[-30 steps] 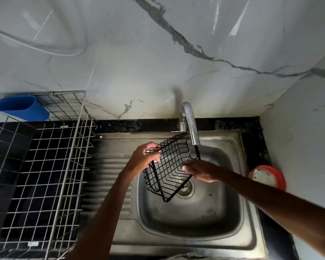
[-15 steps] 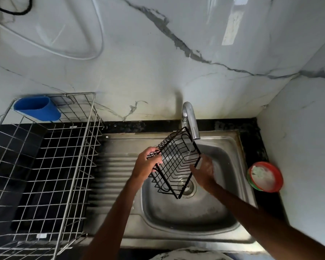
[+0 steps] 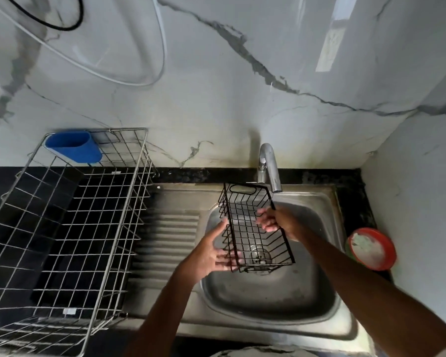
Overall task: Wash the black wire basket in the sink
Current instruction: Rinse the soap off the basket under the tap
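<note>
**As Two Hands Steady It, Black Wire Basket Hangs Over the Sink**

While both forearms reach in from 6 o'clock, the black wire basket (image 3: 252, 228) is held above the bowl of the sink (image 3: 268, 300), its open top facing up and its far end just under the faucet (image 3: 269, 166) at 12 o'clock. At the basket's 8 o'clock corner the left hand (image 3: 211, 253) lies wide, with straight fingers beneath the wires and the thumb raised along the side. The right hand (image 3: 276, 220) curls its fingers over the long rim at 3 o'clock, gripping it.

Motion blur softens both sets of fingertips, so exact contact points are hard to read. The drain (image 3: 260, 256) shows only through the basket's mesh. Whether water runs from the faucet cannot be told.

On the dark desk (image 3: 350, 191), a steel dish rack (image 3: 62, 228) stands at 9 o'clock of the sink, with a blue cup (image 3: 74, 146) hooked on its far corner. A red-rimmed bowl (image 3: 372, 248) sits at 3 o'clock. The veined marble wall (image 3: 242, 112) rises behind, with cables (image 3: 150, 81) looping across it at 11 o'clock.
</note>
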Demonstrator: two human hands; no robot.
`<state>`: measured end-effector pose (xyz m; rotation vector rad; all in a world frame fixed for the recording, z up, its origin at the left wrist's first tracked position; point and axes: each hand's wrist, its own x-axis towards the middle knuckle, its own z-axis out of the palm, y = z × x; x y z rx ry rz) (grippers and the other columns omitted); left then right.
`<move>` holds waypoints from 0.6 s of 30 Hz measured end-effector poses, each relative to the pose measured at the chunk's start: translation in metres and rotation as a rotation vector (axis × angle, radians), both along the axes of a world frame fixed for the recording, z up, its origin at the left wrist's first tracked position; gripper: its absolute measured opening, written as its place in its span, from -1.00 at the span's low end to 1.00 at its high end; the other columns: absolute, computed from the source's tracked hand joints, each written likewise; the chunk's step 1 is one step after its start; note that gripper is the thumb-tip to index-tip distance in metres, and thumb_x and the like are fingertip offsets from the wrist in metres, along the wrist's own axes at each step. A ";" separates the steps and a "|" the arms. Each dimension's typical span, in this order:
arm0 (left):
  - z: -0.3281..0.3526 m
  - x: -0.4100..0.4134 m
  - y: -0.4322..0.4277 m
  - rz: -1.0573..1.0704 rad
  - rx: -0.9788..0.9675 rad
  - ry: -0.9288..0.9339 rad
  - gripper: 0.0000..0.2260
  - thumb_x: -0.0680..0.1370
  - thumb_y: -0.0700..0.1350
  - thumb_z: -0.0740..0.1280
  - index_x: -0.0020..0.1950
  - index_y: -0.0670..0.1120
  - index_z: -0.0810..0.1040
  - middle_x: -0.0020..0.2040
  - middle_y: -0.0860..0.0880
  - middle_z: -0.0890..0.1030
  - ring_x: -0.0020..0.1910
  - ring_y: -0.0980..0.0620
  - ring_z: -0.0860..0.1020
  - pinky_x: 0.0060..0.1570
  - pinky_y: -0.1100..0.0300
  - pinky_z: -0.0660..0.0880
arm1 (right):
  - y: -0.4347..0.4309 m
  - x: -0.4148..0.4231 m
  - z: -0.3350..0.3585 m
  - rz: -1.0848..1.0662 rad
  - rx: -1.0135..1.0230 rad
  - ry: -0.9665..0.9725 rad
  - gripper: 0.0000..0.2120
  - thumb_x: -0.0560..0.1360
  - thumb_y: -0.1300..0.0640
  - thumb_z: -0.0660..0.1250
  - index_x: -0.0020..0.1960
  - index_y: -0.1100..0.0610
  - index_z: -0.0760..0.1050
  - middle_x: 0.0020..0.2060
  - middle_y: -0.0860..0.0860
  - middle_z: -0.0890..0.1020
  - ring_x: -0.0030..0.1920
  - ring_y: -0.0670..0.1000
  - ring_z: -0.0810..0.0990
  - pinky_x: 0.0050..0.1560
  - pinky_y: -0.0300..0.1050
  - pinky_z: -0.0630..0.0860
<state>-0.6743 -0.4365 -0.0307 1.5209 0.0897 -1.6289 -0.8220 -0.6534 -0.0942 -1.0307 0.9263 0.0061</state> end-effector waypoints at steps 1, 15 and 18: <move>-0.002 0.002 -0.004 -0.002 0.001 0.058 0.05 0.31 0.48 0.49 0.66 0.18 0.09 0.51 -0.41 0.34 0.43 -0.42 0.42 0.24 -0.29 0.54 | -0.004 -0.002 0.001 0.054 -0.050 0.006 -0.71 0.72 0.18 0.08 0.25 0.30 0.49 -0.13 0.19 0.68 -0.33 -0.01 0.55 -0.38 -0.20 0.42; -0.006 -0.014 -0.064 -0.332 0.190 -0.338 -0.55 0.47 0.21 0.46 0.21 0.03 0.42 0.22 -0.20 0.44 0.10 -0.12 0.54 -0.04 0.06 0.63 | -0.024 0.010 -0.013 0.054 -1.061 0.388 -0.80 0.57 0.20 0.40 0.12 0.31 0.61 -0.02 0.22 0.66 -0.02 0.17 0.63 -0.01 -0.09 0.50; -0.010 -0.012 -0.062 -0.355 0.178 -0.365 -0.44 0.42 0.26 0.46 0.28 0.00 0.42 0.26 -0.18 0.44 0.12 -0.13 0.56 -0.11 0.09 0.65 | -0.024 0.013 0.010 0.373 -1.191 0.099 -0.78 0.62 0.17 0.25 0.19 0.16 0.60 0.08 0.10 0.66 0.06 0.05 0.64 0.13 -0.06 0.57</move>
